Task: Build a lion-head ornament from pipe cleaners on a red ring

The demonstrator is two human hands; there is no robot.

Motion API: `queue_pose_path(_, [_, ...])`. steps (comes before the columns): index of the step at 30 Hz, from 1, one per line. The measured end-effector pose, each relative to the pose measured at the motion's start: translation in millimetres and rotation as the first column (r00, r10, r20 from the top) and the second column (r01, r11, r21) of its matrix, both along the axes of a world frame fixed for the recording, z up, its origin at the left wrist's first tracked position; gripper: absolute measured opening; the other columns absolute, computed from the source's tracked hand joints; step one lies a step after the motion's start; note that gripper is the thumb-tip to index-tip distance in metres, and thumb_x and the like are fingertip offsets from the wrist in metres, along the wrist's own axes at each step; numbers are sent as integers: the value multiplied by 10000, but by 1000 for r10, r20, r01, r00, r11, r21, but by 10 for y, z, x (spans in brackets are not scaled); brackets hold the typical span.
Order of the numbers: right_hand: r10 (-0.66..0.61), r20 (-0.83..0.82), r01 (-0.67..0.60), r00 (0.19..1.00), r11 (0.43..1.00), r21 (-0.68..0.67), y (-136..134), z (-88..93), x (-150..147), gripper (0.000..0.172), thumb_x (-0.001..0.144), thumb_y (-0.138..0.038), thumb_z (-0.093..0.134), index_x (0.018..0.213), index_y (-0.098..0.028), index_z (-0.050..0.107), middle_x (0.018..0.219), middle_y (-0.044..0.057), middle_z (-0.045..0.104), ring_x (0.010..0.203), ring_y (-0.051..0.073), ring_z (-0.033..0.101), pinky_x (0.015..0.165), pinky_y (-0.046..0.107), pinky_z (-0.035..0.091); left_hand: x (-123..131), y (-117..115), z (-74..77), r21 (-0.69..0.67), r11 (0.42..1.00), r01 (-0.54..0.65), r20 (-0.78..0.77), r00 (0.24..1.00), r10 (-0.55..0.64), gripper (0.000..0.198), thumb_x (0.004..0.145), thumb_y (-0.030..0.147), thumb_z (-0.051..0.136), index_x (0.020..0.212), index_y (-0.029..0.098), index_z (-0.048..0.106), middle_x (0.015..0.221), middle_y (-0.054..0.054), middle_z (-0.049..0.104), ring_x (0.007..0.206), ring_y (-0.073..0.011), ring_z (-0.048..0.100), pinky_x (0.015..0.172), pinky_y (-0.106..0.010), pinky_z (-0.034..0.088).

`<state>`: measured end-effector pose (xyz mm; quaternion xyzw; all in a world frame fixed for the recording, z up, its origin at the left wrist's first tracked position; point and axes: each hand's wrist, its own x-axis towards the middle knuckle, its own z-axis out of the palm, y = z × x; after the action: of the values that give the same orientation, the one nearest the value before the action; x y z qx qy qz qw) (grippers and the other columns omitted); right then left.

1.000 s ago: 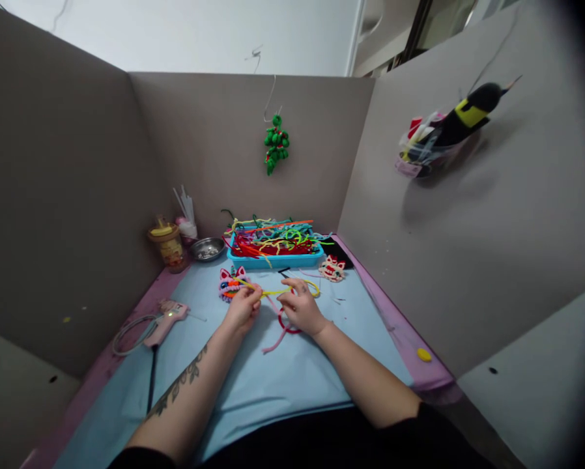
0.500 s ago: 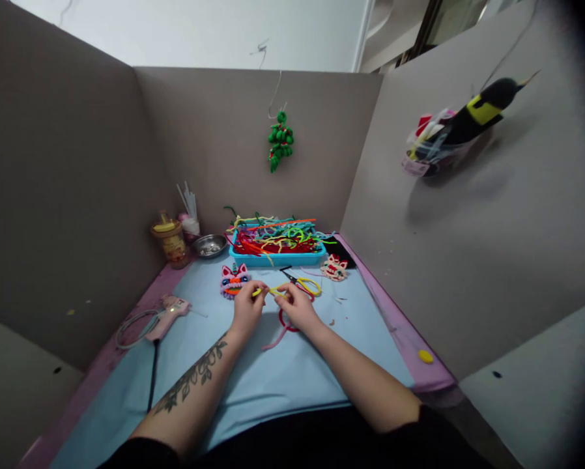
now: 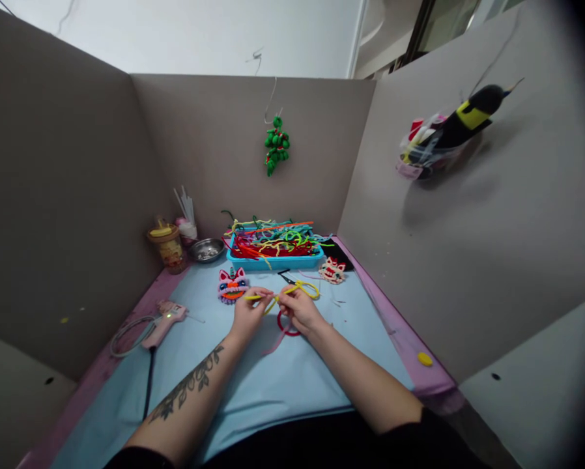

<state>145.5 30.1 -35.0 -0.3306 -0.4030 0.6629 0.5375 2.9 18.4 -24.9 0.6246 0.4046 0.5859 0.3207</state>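
Between my two hands is a yellow pipe cleaner [image 3: 271, 305], bent, with one end hanging below the fingers. My left hand [image 3: 249, 311] pinches it on one side, fingers closed. Close beside, my right hand [image 3: 298, 309] grips it between thumb and fingertips. Beyond the right hand lie yellow-handled scissors [image 3: 308, 290]. A red ring of pipe cleaner [image 3: 281, 326] and a pink strand [image 3: 273, 345] rest on the cloth under the right hand. Left of my left hand sits a purple and pink lion-head figure [image 3: 232, 286]; a cream and red one [image 3: 332, 270] lies at the right.
A blue basket [image 3: 273, 262] heaped with coloured pipe cleaners stands at the back, near a metal bowl [image 3: 207, 250] and a lidded cup [image 3: 171, 251]. A pink glue gun [image 3: 164, 324] lies at left. Grey partitions [image 3: 214, 150] enclose the table; a pen pouch [image 3: 419, 153] hangs at right.
The hands have shifted slightly and the yellow pipe cleaner is now bent, with an end pointing down. The whole view has tilted a little.
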Motion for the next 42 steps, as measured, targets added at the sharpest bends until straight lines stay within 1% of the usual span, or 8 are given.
queue_pose_path(5, [-36, 81, 32, 996, 998, 46, 18, -50, -11, 270, 592, -324, 703, 704, -178, 505, 536, -52, 514, 439, 73, 449, 420, 190, 321, -18, 113, -16, -181, 981, 65, 274, 962, -13, 244, 682, 338, 673, 778, 149, 552, 838, -65, 653, 775, -163, 617, 725, -296, 476])
queue_pose_path(8, [-145, 74, 141, 987, 988, 66, 26, -40, 16, 237, 590, -295, 684, 691, -179, 504, 577, -36, 548, 492, 87, 491, 455, 199, 357, -91, 179, -7, -231, 973, 19, 451, 888, 90, 306, 691, 388, 655, 827, 156, 511, 868, -71, 656, 845, -175, 627, 768, -322, 480])
queue_pose_path(11, [-215, 2, 215, 977, 976, 36, 37, 16, 85, 243, 578, -278, 669, 699, -185, 479, 684, -1, 618, 604, 120, 566, 535, 223, 419, -188, 224, 8, -278, 960, -17, 513, 843, 163, 355, 683, 437, 648, 848, 159, 501, 787, -34, 640, 738, -146, 635, 720, -307, 490])
queue_pose_path(19, [-36, 253, 1, 967, 990, 138, -9, -30, 47, 277, 622, -376, 665, 653, -176, 475, 521, -27, 592, 446, 87, 502, 469, 207, 378, -70, 71, 3, -524, 790, 318, 394, 913, -106, 314, 611, 374, 729, 740, 121, 594, 717, -31, 605, 659, -131, 587, 580, -223, 446])
queue_pose_path(29, [105, 491, -173, 865, 981, 94, -92, -41, 10, 227, 662, -330, 635, 603, -167, 488, 461, -55, 521, 389, 59, 418, 409, 180, 297, -23, 38, -21, -473, 799, 372, 271, 924, -270, 298, 674, 397, 671, 714, 109, 604, 573, 6, 535, 483, -70, 443, 472, -192, 305])
queue_pose_path(33, [-78, 435, -35, 897, 969, 246, -55, 9, 72, 202, 704, -354, 605, 675, -167, 532, 562, -40, 535, 491, 82, 461, 490, 206, 360, -40, 45, 0, -446, 838, 315, 215, 946, -241, 302, 692, 407, 651, 681, 115, 573, 583, 4, 554, 493, -65, 453, 484, -186, 313])
queue_pose_path(36, [-281, 329, 132, 901, 903, 409, -35, 31, 101, 178, 704, -316, 624, 805, -179, 573, 695, -19, 559, 620, 104, 506, 592, 225, 404, -15, 9, 31, -495, 797, 346, 219, 937, -271, 322, 699, 438, 631, 710, 132, 531, 614, -17, 598, 487, -83, 496, 468, -190, 332])
queue_pose_path(42, [-244, 290, 106, 926, 901, 420, -36, 10, 77, 177, 724, -286, 617, 871, -193, 586, 725, -15, 558, 639, 112, 518, 603, 236, 421, 71, -97, 50, -553, 736, 390, 114, 911, -397, 359, 735, 511, 560, 707, 159, 495, 490, 35, 521, 373, -73, 435, 379, -175, 283])
